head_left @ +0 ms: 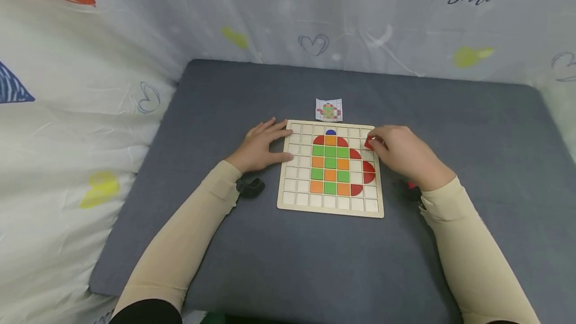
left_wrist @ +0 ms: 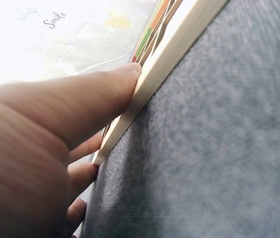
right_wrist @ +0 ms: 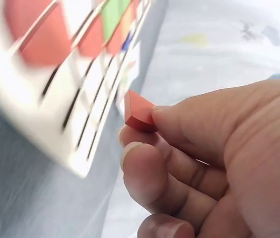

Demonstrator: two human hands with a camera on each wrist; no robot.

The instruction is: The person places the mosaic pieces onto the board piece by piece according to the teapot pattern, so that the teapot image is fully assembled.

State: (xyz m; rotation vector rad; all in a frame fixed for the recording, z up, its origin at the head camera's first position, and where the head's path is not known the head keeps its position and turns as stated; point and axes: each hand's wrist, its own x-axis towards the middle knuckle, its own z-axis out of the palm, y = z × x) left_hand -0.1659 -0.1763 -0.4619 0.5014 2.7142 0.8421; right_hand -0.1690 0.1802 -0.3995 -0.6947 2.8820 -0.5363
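A square wooden grid board (head_left: 330,212) lies on the table, with green, orange, red and blue flat pieces set in its cells. At its left rim rests my left hand (head_left: 257,148), fingers spread and thumb (left_wrist: 107,87) touching the frame. Over the board's upper right corner, my right hand (head_left: 405,151) pinches a small red block (right_wrist: 140,111) between thumb and fingers. The block shows straight edges and a pointed corner; its full outline is partly covered by the fingertips. In the right wrist view it is held apart from the board.
A small printed card (head_left: 329,110) with a coloured grid picture lies just beyond the board. Another red piece (head_left: 411,184) shows partly beside the right wrist. The dark grey table (head_left: 252,264) meets a patterned white curtain (head_left: 270,9) at the back and left.
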